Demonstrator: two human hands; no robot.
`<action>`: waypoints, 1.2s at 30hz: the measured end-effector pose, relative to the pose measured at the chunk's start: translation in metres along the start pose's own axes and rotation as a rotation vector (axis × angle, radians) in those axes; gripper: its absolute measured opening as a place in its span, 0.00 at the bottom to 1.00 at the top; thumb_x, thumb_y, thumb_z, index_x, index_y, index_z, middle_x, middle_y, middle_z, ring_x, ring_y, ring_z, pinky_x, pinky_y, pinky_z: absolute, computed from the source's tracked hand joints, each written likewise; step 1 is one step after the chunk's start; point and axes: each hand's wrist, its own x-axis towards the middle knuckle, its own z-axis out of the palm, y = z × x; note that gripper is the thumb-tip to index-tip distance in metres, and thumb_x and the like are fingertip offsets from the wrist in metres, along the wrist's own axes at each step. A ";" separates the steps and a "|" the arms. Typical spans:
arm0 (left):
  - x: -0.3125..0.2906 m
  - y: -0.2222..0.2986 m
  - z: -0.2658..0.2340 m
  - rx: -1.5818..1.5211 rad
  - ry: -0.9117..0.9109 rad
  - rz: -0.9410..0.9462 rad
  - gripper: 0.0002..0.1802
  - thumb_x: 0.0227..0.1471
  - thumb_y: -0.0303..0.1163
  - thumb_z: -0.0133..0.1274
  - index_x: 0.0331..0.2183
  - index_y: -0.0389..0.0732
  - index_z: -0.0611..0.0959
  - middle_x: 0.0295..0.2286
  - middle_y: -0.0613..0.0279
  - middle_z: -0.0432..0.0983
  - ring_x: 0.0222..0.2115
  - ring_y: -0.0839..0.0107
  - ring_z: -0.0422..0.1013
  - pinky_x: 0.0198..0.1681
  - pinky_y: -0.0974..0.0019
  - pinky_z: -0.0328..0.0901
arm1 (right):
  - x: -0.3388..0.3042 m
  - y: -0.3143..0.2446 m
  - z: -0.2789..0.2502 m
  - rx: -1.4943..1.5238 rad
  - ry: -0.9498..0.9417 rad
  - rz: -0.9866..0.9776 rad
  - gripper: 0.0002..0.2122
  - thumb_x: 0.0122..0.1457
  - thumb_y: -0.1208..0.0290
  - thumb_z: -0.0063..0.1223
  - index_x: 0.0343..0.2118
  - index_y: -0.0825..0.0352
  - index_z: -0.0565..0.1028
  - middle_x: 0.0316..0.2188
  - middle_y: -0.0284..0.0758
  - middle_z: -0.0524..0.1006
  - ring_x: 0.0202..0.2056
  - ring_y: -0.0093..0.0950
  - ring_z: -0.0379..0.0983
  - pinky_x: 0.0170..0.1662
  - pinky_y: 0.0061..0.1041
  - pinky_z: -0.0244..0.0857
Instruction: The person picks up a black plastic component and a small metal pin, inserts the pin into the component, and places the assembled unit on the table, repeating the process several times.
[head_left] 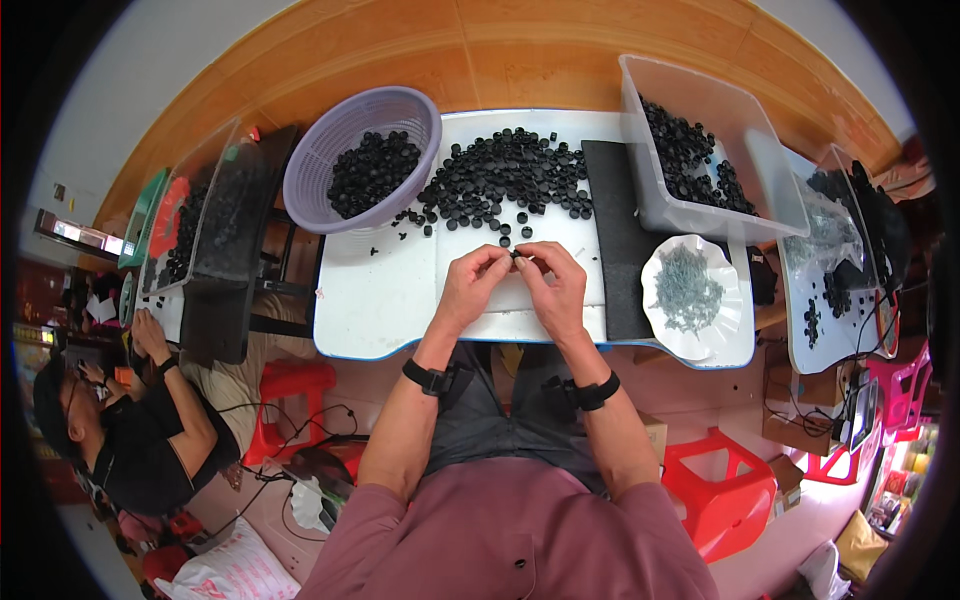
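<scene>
Over the front of the white table (375,300), the fingertips of my left hand (472,288) and my right hand (557,290) meet. Both hands are closed in a pinch around one small black round piece (515,254), partly hidden by the fingers. Just beyond them lie a few loose black round pieces (526,231), like caps or knobs. Farther back spreads a large heap of the same black pieces (510,170). Whether a second small part is between my fingers is too small to tell.
A purple basket (300,170) of black pieces stands back left. At back right is a clear plastic bin (660,215) with more. A black mat (625,270) lies beside a white scalloped plate (715,340) of translucent bits. Another person (150,430) works at the left; red stools (720,490) stand below.
</scene>
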 end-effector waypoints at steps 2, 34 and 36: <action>-0.001 0.000 0.000 0.010 0.002 0.008 0.09 0.64 0.28 0.54 0.39 0.32 0.84 0.33 0.63 0.82 0.37 0.78 0.77 0.43 0.72 0.71 | -0.001 0.002 -0.001 0.006 -0.004 0.001 0.07 0.59 0.81 0.61 0.40 0.71 0.82 0.35 0.35 0.82 0.32 0.22 0.79 0.35 0.20 0.71; 0.018 -0.007 0.021 0.829 0.421 0.239 0.20 0.47 0.30 0.69 0.43 0.37 0.83 0.32 0.59 0.76 0.35 0.67 0.74 0.37 0.63 0.70 | -0.005 -0.002 -0.039 -0.222 -0.043 0.004 0.08 0.54 0.79 0.65 0.38 0.69 0.82 0.32 0.35 0.83 0.27 0.22 0.77 0.32 0.22 0.70; 0.014 -0.011 0.023 0.818 0.417 0.277 0.18 0.48 0.30 0.69 0.41 0.37 0.83 0.32 0.59 0.78 0.35 0.67 0.75 0.37 0.63 0.70 | -0.005 -0.001 -0.039 -0.219 -0.030 0.001 0.08 0.55 0.78 0.65 0.38 0.69 0.82 0.33 0.35 0.83 0.27 0.23 0.77 0.32 0.22 0.70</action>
